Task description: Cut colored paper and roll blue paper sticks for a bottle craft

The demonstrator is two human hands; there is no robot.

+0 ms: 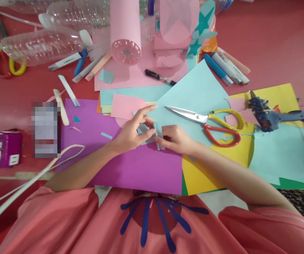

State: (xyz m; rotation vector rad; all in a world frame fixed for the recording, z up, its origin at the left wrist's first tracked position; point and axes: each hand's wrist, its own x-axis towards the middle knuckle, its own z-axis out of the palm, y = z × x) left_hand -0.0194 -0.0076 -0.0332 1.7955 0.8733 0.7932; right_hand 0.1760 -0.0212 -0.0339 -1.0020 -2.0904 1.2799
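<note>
Hands meet over the purple sheet (131, 165) — left hand (131, 135) and right hand (174, 139) both pinch a small folded strip of light blue paper (157, 135) between fingertips. Scissors (212, 121) lie just right on the blue sheet (194, 95), glue gun (268, 114) beyond.

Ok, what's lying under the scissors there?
The scissors lie open on paper: the blades rest on the light blue sheet, the red and yellow handles on the yellow sheet and a pink scrap. Whatever lies beneath those sheets is covered.
</note>
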